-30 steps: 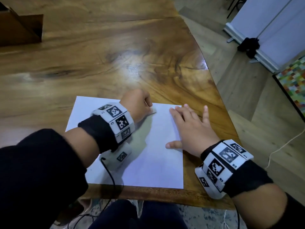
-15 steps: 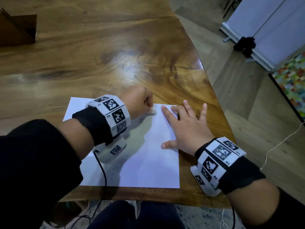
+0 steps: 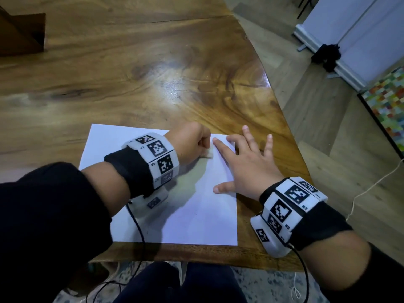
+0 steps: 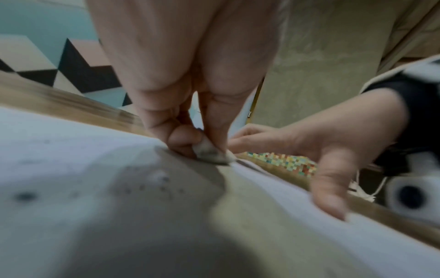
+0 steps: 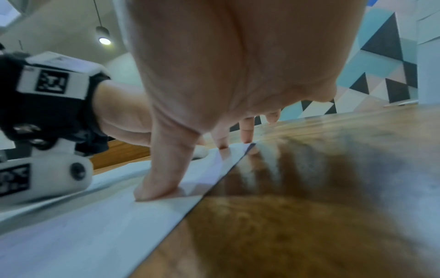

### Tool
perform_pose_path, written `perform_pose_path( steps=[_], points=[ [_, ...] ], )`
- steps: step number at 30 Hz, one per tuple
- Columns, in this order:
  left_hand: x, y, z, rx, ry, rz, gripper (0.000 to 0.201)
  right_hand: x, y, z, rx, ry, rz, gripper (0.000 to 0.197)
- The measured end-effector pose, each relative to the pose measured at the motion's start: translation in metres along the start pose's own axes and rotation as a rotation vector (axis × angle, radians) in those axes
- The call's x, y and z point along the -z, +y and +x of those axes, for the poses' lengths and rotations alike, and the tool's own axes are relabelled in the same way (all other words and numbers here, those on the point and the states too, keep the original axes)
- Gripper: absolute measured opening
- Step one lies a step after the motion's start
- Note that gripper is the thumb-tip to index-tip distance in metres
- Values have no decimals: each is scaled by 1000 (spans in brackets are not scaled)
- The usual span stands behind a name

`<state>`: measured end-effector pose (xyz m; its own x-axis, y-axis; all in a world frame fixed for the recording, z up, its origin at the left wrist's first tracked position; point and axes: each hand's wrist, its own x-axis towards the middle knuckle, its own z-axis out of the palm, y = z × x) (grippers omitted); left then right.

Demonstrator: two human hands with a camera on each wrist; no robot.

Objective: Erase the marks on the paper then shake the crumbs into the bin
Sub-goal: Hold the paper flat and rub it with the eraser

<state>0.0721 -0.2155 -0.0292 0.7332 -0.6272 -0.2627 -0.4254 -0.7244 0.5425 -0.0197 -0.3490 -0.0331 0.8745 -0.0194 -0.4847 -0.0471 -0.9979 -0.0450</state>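
Paper (image 3: 192, 215): white sheet lying flat on the table (image 3: 131, 79), close to the near edge, its right side running along the table's right rim.
Eraser (image 4: 212, 153): small and white, grey with smudge on its underside, pressed down onto the far right part of the paper.
Left hand (image 3: 192, 143): curled into a fist over the paper's far edge, its fingers (image 4: 181, 137) and thumb pinching the eraser, whose tip just shows below the knuckles in the head view.
Right hand (image 3: 251, 169): spread flat with straight fingers, holding nothing; the thumb (image 5: 159, 180) and first fingers press on the paper's right margin, and the outer fingers reach past the sheet over bare wood.
Gap between hands: narrow, the right forefinger tip lying just beside the left fist.
Crumbs (image 4: 161, 178): dark specks scattered on the paper in the shadow of the left wrist; blurred, so their number cannot be told.
Wristbands (image 3: 157, 158): white blocks with black square markers on black cuffs, one on each wrist, each with a thin black cable.
Box (image 3: 21, 33): brown, at the table's far left corner, well apart from the paper.
Floor (image 3: 328, 149): pale wood planks to the right of the table, with a many-coloured chequered mat (image 3: 389, 99) at the frame's edge.
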Motion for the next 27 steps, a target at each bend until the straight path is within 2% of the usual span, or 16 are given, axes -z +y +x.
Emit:
perform_pose_path(
  steps=[3,4,8,9,10,13,15,18,20,21,23,25,27],
  points=[
    [3,5,7,43,122,7,7,0,0,0,-2,-2,14,108],
    [2,6,5,30,103,9,5,0,0,0,-1,-6,7,108],
    [-3,6,-12,-77,-150,61,8,0,1,0,-2,-18,-3,108],
    [-2,6,-12,-72,-171,65,5,0,1,0,-3,-20,-3,108],
    [1,6,-8,-57,-154,64,3,0,1,0,-2,-21,-5,108],
    [7,8,9,14,21,74,3,0,1,0,-1,-24,-10,108],
    [4,10,9,19,59,70,8,0,1,0,2,-27,-14,108],
    [-8,9,-10,-43,-105,42,18,-1,1,-1,5,-23,9,108],
    [-11,8,-17,-91,-208,81,15,-1,2,-1,5,-20,14,108],
    [-9,8,-14,-86,-208,82,11,0,2,-1,7,-21,10,110],
    [-3,9,-4,-66,-117,72,2,0,1,-1,13,-41,2,116],
    [0,10,2,-63,-14,95,1,-2,1,-1,28,-72,-10,127],
    [-4,8,2,-79,15,95,7,-3,2,-1,42,-87,-16,137]
  ],
)
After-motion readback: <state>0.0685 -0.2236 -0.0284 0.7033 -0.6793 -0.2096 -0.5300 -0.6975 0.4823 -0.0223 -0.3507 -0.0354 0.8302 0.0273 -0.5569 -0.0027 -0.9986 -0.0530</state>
